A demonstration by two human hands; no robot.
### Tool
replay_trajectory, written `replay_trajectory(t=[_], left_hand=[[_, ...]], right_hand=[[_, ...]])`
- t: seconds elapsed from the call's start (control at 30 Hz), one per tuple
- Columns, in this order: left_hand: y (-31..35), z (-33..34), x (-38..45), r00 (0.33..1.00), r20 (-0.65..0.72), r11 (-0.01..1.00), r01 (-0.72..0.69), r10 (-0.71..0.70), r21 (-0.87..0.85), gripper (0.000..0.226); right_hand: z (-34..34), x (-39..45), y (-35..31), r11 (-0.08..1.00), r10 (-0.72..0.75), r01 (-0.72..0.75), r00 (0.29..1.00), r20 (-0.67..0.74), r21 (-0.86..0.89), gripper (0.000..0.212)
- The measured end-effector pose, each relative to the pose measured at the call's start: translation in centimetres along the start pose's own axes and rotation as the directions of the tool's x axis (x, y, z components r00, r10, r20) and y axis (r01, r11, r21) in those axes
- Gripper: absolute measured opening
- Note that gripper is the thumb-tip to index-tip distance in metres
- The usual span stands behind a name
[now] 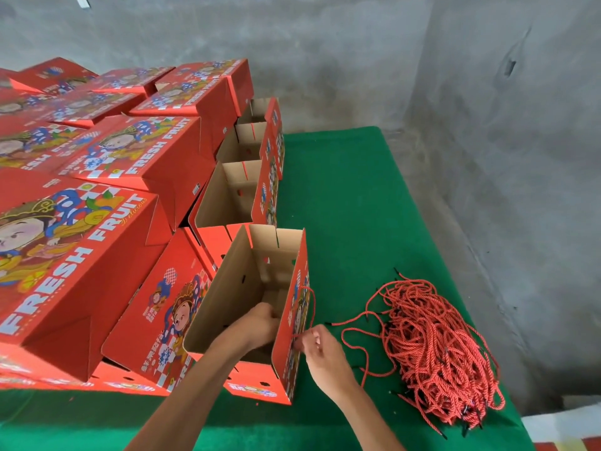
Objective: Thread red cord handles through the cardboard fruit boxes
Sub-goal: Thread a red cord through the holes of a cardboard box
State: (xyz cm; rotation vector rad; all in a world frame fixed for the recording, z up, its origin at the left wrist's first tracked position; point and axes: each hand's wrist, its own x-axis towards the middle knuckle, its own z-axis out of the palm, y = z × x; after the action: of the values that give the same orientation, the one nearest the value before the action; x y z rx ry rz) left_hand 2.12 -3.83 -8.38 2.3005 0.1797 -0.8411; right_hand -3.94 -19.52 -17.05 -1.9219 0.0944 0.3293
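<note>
- Head view: a green felt-covered table (357, 196) is seen against a rough grey concrete wall (374, 60).
- An open-topped red fruit box (257, 307) stands upright at the near edge, its long axis running away from the viewer.
- The left hand (260, 323) is reached down inside the box against its right wall; the fingers are hidden, so its grip cannot be told.
- The right hand (320, 346) is held just outside that same wall, fingers pinched on a red cord (309, 307) that loops up the printed face.
- The wall lies between both hands; the cord end is judged to pass inward to the left hand.
- A heap of spare cords (435, 346) lies to the right, nearer the right hand.
- On the stacked boxes (107, 177) at left, "FRESH FRUIT" can be read.
</note>
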Motion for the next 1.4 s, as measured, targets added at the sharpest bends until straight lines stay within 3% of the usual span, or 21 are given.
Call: replay_trajectory(t=[0.1,0.17,0.2,0.27,0.3,0.33,0.4,0.43,0.53,0.77,0.93,1.03,1.1,1.2,1.27,1.4], left_hand=[[0.2,-0.6,-0.2,0.998,-0.015,0.997,-0.063,0.063,-0.033,0.025],[-0.1,-1.4,-0.3,0.955,-0.219,0.978,-0.182,0.201,0.104,0.019],[-0.3,-2.1,-0.4,0.889,-0.352,0.951,-0.229,0.292,0.209,0.016],[-0.7,-3.5,-0.8,0.69,-0.551,0.865,-0.235,0.47,0.444,0.017],[-0.8,-4.2,-1.0,0.622,-0.591,0.821,-0.158,0.514,0.548,0.024],[-0.9,-4.9,-1.1,0.602,-0.613,0.792,-0.052,0.511,0.609,0.033],[-0.9,-5.8,-1.5,0.67,-0.631,0.793,0.104,0.39,0.601,0.05],[-0.9,-6.2,-1.7,0.719,-0.621,0.832,0.107,0.314,0.544,0.054],[-1.2,-6.6,-1.6,0.805,-0.537,0.942,-0.078,0.253,0.327,0.054],[0.4,-6.4,-1.4,0.806,-0.455,0.925,-0.344,0.379,0.161,0.035],[3.1,-4.6,0.3,0.811,-0.38,0.872,-0.489,0.444,-0.025,0.054],[2.9,-3.7,0.6,0.813,-0.297,0.804,-0.564,0.5,-0.191,0.075],[1.7,-2.8,0.6,0.802,-0.213,0.8,-0.588,0.558,-0.117,0.095],[-0.3,-1.2,1.2,0.748,-0.15,0.763,-0.633,0.646,0.128,0.115],[-0.9,-1.0,1.8,0.737,-0.147,0.75,-0.636,0.66,0.18,0.113],[-0.6,-1.6,2.9,0.728,-0.214,0.757,-0.64,0.652,0.13,0.084]], right_hand=[[-0.2,0.1,-0.5,1.0,-0.003,0.003,1.0,0.0,-0.006,0.025],[-0.5,0.2,-1.2,0.999,-0.036,0.037,0.999,-0.015,0.011,0.032],[-0.6,0.2,-1.7,0.997,-0.053,0.055,0.998,-0.028,0.05,0.038],[-0.8,0.4,-3.3,0.983,-0.072,0.079,0.996,-0.052,0.168,0.047],[-0.9,0.7,-4.2,0.974,-0.075,0.087,0.995,-0.066,0.208,0.052],[-0.9,1.0,-5.3,0.972,-0.075,0.091,0.994,-0.082,0.215,0.06],[-1.0,1.6,-7.5,0.985,-0.078,0.093,0.991,-0.109,0.142,0.076],[-0.9,1.9,-8.5,0.99,-0.088,0.1,0.989,-0.114,0.099,0.08],[-0.7,2.5,-9.8,0.995,-0.099,0.101,0.987,-0.123,0.012,0.073],[-4.3,3.7,-8.6,0.99,-0.141,0.134,0.926,-0.349,-0.044,0.04],[-8.2,5.0,-7.0,0.978,-0.177,0.206,0.794,-0.581,-0.016,0.022],[-9.8,6.0,-7.6,0.973,-0.163,0.222,0.853,-0.497,0.061,0.033],[-10.2,5.9,-7.5,0.97,-0.169,0.219,0.919,-0.355,0.107,0.039],[-9.8,4.8,-5.9,0.968,-0.234,0.251,0.92,-0.315,0.014,0.038],[-9.0,4.4,-5.2,0.962,-0.235,0.267,0.912,-0.336,0.054,0.045],[-7.6,4.0,-4.8,0.947,-0.242,0.303,0.891,-0.384,0.107,0.052]])
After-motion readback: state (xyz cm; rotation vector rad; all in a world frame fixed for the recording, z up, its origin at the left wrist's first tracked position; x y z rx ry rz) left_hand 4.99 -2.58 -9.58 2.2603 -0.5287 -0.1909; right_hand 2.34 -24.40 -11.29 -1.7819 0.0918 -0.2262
